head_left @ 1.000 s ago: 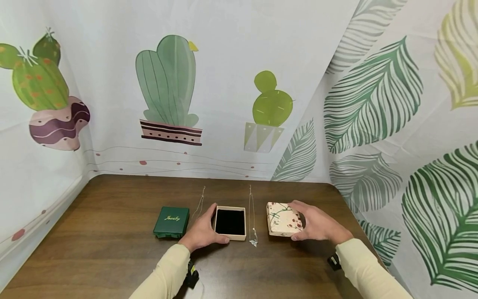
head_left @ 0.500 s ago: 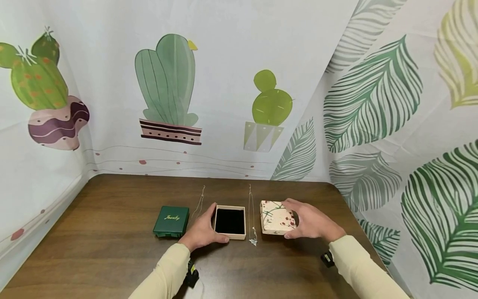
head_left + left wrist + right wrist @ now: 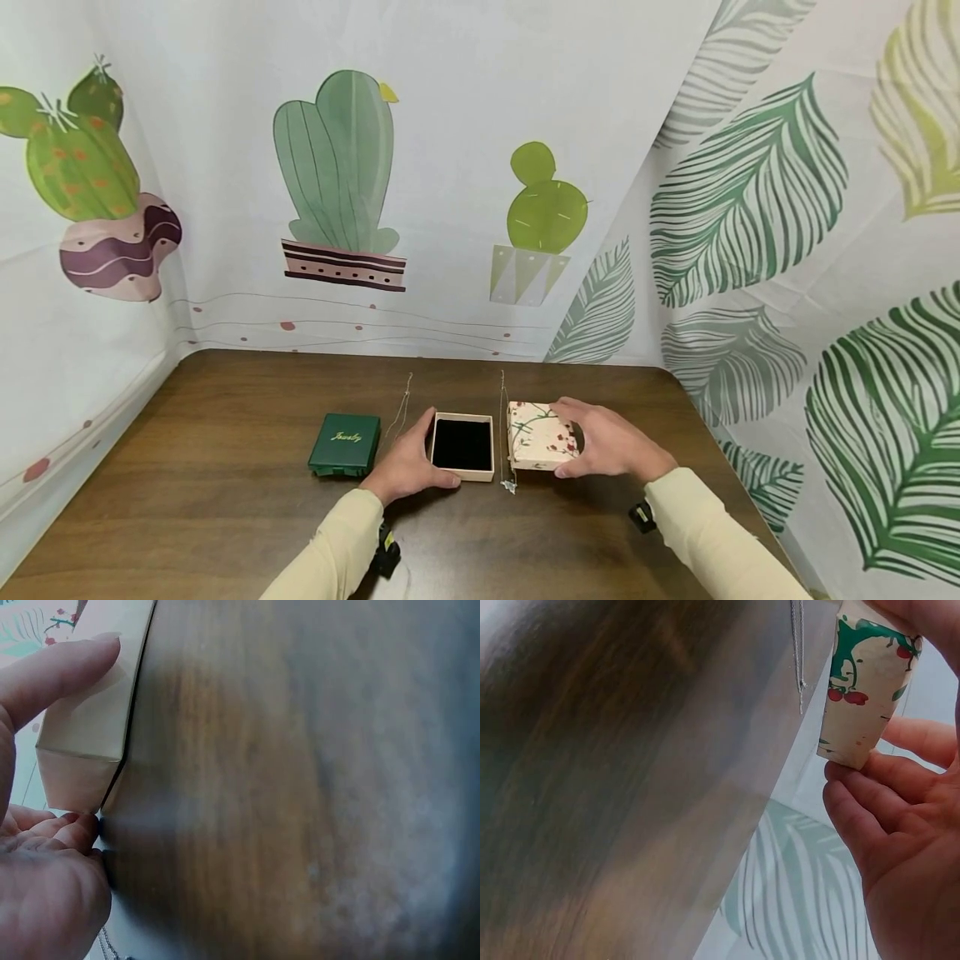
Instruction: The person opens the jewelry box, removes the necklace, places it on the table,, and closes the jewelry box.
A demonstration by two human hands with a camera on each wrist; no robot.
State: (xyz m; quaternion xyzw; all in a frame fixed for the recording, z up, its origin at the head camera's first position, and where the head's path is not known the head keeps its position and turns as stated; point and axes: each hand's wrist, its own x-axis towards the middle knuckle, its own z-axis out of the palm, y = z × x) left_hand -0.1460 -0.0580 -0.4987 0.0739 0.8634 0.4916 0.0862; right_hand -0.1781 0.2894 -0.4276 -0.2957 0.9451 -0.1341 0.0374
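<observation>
My left hand [image 3: 407,468] grips a small cream jewelry box base [image 3: 463,477] with black lining [image 3: 462,445], thumb at the near side and fingers at the far left corner. In the left wrist view the thumb lies along the base's plain wall [image 3: 101,720]. My right hand [image 3: 611,443] holds the matching floral box lid [image 3: 537,435] between thumb and fingers. A pendant necklace [image 3: 509,486] lies between base and lid; the lid hides part of its chain. The right wrist view shows the lid's painted side [image 3: 866,690] and the fingers [image 3: 855,802] at its far end.
A green box [image 3: 345,443] marked "Jewelry" stands left of my left hand. Another thin chain [image 3: 406,400] runs between it and the base, partly behind the hand. All rest on a brown wooden table [image 3: 225,483] against a printed cloth backdrop [image 3: 450,167].
My right hand has moved left with the floral lid, closer to the base and over the right side of the pendant necklace's chain. My left hand and the base have stayed in place.
</observation>
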